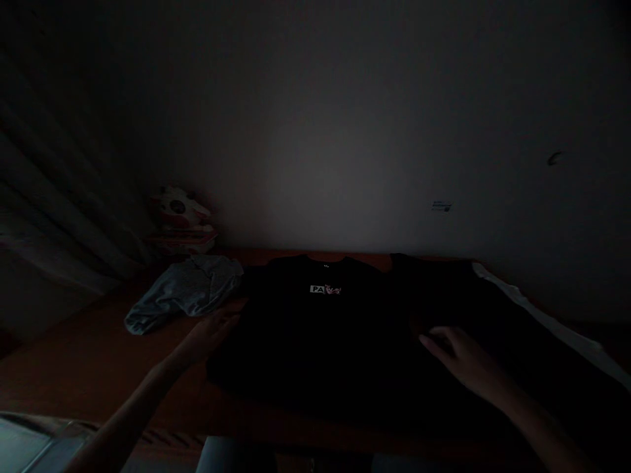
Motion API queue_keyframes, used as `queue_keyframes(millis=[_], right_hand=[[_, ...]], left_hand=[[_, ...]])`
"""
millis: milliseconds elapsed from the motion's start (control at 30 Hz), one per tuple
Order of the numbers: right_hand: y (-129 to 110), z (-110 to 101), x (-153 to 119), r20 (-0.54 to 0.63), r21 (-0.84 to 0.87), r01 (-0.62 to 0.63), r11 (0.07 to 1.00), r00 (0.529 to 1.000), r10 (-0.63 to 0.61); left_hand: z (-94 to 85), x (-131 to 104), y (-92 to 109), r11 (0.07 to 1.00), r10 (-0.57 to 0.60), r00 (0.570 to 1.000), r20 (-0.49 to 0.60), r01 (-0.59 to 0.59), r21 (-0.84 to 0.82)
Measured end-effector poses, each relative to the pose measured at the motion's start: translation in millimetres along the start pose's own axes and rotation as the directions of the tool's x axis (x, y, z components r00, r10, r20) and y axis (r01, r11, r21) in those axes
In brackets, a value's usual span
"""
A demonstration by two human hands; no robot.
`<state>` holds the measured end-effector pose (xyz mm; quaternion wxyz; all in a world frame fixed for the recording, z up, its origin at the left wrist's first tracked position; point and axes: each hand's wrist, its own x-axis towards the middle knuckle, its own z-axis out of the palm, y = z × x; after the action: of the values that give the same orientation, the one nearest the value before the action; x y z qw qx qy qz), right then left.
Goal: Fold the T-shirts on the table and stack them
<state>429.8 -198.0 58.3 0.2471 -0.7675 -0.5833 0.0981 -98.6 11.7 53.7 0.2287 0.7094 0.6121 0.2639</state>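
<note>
A black T-shirt [315,341] with a small chest print lies spread out flat, its collar toward the wall. My left hand [211,334] is at the shirt's left edge, fingers reaching toward the cloth; whether they grip it is too dark to tell. Over the shirt's right side is my right hand [456,355], thumb and fingers apart, with nothing visible between them. More dark cloth [444,282] lies to the right, beside a strip of white cloth [557,328].
A crumpled grey-blue garment [197,286] lies on the reddish-brown table [89,368] at the left. Behind it a cow-like toy [180,207] sits on a stack of items [185,242] by the curtain. A wall stands behind the table.
</note>
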Motion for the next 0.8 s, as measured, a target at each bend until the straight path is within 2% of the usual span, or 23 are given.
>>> queue_keyframes(millis=[33, 67, 167, 200, 267, 333, 400, 467, 533, 600, 700, 800], right_hand=[[1, 13, -6, -0.059, -0.005, 0.101, 0.995, 0.993, -0.101], [2, 25, -13, -0.064, -0.012, 0.181, 0.983, 0.981, -0.181], [7, 53, -35, 0.095, -0.017, 0.289, 0.957, 0.953, -0.287], [10, 59, -41, 0.125, -0.023, 0.288, 0.957, 0.951, -0.283], [20, 66, -53, 0.128, -0.038, 0.261, 0.965, 0.959, -0.254], [30, 67, -59, 0.121, -0.031, 0.223, 0.974, 0.968, -0.218], [32, 64, -59, 0.135, 0.0, 0.176, 0.984, 0.975, -0.175], [23, 60, -50, 0.131, 0.034, 0.137, 0.99, 0.981, -0.141], [3, 58, -31, 0.097, 0.055, 0.15, 0.987, 0.983, -0.155], [-25, 61, -6, 0.079, 0.069, 0.214, 0.974, 0.972, -0.219], [-65, 75, 35, 0.127, 0.091, 0.287, 0.954, 0.946, -0.297], [-89, 95, 71, 0.137, 0.073, 0.313, 0.947, 0.937, -0.321]], left_hand=[[10.6, -5, -6, 0.994, 0.104, 0.995, 0.013, -0.104, 0.035], [20.4, -13, -12, 0.973, 0.21, 0.977, 0.042, -0.213, 0.088], [43.0, -39, -34, 0.841, 0.418, 0.896, 0.151, -0.445, 0.307], [47.4, -49, -41, 0.797, 0.441, 0.881, 0.173, -0.473, 0.374], [50.8, -68, -51, 0.757, 0.447, 0.878, 0.173, -0.474, 0.449], [47.7, -83, -54, 0.746, 0.454, 0.876, 0.164, -0.474, 0.468], [40.8, -87, -48, 0.771, 0.441, 0.885, 0.152, -0.459, 0.442], [33.2, -73, -36, 0.828, 0.407, 0.907, 0.111, -0.417, 0.375], [28.2, -40, -22, 0.904, 0.322, 0.946, 0.033, -0.318, 0.286], [27.6, 5, -9, 0.973, 0.127, 0.991, -0.035, -0.118, 0.199], [33.6, 67, 2, 0.98, -0.052, 0.994, -0.098, 0.069, 0.187], [41.9, 104, 2, 0.96, -0.169, 0.978, -0.119, 0.19, 0.206]])
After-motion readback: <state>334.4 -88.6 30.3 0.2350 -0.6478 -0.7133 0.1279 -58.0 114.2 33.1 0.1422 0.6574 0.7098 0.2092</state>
